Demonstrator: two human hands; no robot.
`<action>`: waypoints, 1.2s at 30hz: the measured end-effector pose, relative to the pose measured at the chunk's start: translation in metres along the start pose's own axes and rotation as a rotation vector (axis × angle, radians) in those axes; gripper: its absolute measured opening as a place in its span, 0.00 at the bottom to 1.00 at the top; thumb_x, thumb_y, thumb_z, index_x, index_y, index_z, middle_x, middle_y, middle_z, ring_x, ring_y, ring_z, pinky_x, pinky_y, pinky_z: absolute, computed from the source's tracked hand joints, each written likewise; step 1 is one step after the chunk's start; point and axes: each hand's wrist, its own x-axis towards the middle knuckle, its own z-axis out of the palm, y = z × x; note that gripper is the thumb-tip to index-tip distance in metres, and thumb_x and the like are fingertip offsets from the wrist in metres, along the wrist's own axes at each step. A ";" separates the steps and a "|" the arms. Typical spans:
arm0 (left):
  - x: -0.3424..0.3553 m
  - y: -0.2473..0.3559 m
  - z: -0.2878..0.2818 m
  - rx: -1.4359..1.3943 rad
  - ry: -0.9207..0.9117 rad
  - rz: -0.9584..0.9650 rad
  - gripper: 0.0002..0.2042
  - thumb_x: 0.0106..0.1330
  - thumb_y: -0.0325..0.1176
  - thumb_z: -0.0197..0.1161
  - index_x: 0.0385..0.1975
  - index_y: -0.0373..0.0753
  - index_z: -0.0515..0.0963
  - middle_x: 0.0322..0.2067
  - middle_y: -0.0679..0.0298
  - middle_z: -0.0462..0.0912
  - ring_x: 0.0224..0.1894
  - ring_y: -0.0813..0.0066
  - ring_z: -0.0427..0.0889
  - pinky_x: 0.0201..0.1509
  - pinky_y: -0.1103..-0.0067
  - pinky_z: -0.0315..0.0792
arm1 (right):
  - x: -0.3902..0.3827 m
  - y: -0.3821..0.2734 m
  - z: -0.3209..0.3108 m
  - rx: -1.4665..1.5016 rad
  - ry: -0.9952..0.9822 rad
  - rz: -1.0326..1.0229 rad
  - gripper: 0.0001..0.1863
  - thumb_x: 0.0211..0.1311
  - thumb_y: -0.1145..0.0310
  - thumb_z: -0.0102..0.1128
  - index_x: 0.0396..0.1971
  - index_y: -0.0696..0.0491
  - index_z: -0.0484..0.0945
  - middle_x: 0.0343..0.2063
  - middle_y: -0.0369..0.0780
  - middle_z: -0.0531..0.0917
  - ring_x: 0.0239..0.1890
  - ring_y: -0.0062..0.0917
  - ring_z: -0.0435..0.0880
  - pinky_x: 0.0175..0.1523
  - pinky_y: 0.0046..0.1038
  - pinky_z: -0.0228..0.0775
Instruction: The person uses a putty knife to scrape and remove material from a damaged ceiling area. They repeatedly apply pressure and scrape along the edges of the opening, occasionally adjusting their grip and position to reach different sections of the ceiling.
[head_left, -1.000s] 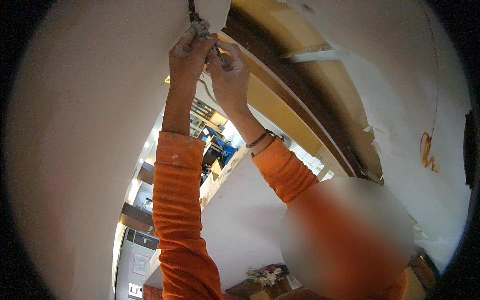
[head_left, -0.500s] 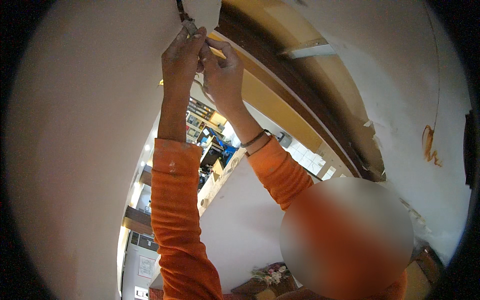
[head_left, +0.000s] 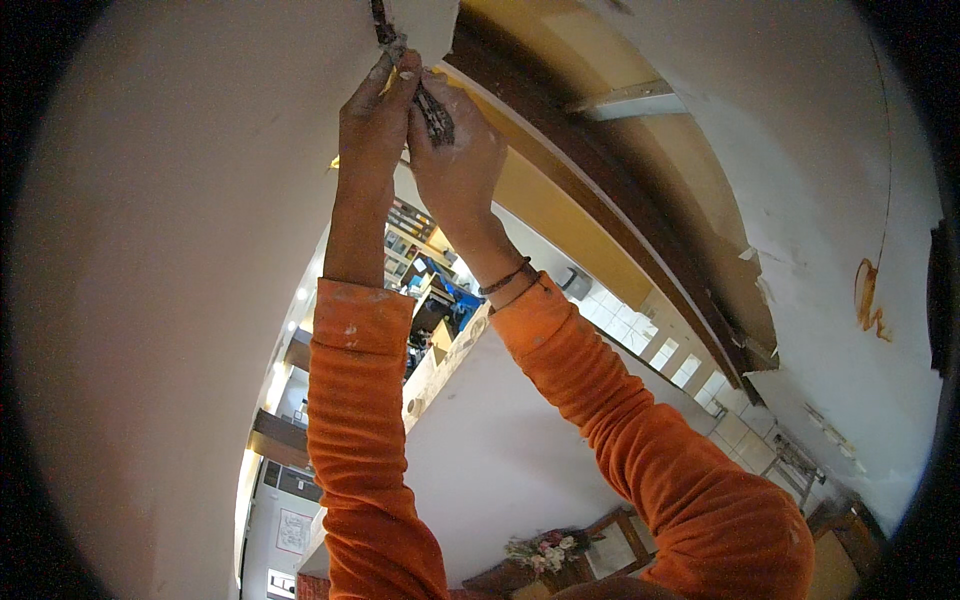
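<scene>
One broad pale panel point(head_left: 180, 300) fills the area left of the fingers point(head_left: 408, 66). Far below the fingers, toward the left, a framed sheet point(head_left: 293, 530) hangs on a distant wall. The left sleeve point(head_left: 360, 420), orange, rises almost straight to the fingers; its cuff carries pale smears.

The left hand point(head_left: 372, 125) sets its thumb and fingers in a narrow pinch around a dark strip point(head_left: 433, 115), just below a grey lump point(head_left: 396, 44). This grip presumably steadies the strip close to the seam above the fingers. Whether the strip is cable or another material cannot be told.

The right hand point(head_left: 466, 165) is directly beside the left. Its fingers are curled around the lower, pale-flecked part of the strip, likely giving a second hold so that the piece cannot swing. Both arms are extended because the strip lies high up.

Below the right fingers, a dark bracelet point(head_left: 507, 277) circles the wrist; much farther down stand flowers point(head_left: 548, 550). Right of the fingers, a dark brown beam point(head_left: 600, 180) slants downward. Beyond it, a pale crosspiece point(head_left: 635, 101) apparently braces the recess, and a ragged-edged white sheet point(head_left: 825, 190) follows.
</scene>
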 end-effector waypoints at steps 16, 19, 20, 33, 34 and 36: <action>0.010 -0.005 -0.004 -0.385 -0.072 -0.153 0.14 0.68 0.34 0.67 0.46 0.29 0.81 0.36 0.60 0.85 0.35 0.75 0.84 0.40 0.80 0.79 | 0.014 0.003 -0.025 0.796 -0.335 0.619 0.14 0.70 0.66 0.59 0.51 0.53 0.68 0.29 0.38 0.82 0.22 0.19 0.78 0.24 0.25 0.69; 0.017 -0.019 -0.008 -0.589 -0.159 -0.220 0.14 0.70 0.33 0.64 0.48 0.29 0.78 0.38 0.59 0.84 0.37 0.74 0.84 0.41 0.78 0.81 | 0.013 -0.002 -0.014 0.420 -0.230 0.310 0.12 0.71 0.66 0.58 0.47 0.53 0.69 0.29 0.39 0.83 0.23 0.23 0.80 0.26 0.28 0.70; 0.018 -0.019 -0.006 -0.627 -0.183 -0.234 0.14 0.71 0.34 0.64 0.48 0.30 0.78 0.39 0.59 0.84 0.38 0.74 0.83 0.42 0.79 0.80 | 0.013 -0.001 -0.013 0.322 -0.213 0.236 0.12 0.70 0.67 0.59 0.47 0.53 0.69 0.28 0.40 0.83 0.26 0.27 0.82 0.29 0.30 0.72; 0.014 -0.015 0.025 -0.670 0.172 -0.108 0.19 0.69 0.38 0.62 0.56 0.37 0.74 0.54 0.61 0.78 0.61 0.65 0.73 0.65 0.63 0.64 | -0.009 -0.017 -0.069 -0.076 -0.385 0.169 0.11 0.66 0.71 0.62 0.45 0.54 0.72 0.37 0.49 0.82 0.41 0.41 0.86 0.44 0.36 0.76; 0.018 -0.009 0.029 -0.700 0.194 -0.115 0.19 0.69 0.38 0.62 0.56 0.37 0.74 0.54 0.61 0.78 0.61 0.64 0.73 0.67 0.61 0.61 | -0.015 -0.014 -0.085 -0.074 -0.343 0.095 0.12 0.64 0.68 0.64 0.43 0.53 0.73 0.31 0.47 0.83 0.32 0.42 0.87 0.36 0.38 0.76; 0.030 -0.022 0.029 -0.115 0.205 0.182 0.15 0.65 0.31 0.63 0.51 0.37 0.77 0.49 0.65 0.81 0.55 0.65 0.77 0.55 0.70 0.75 | -0.026 -0.017 -0.130 -0.116 -0.338 0.035 0.12 0.65 0.70 0.65 0.46 0.54 0.74 0.35 0.47 0.82 0.35 0.35 0.86 0.39 0.33 0.76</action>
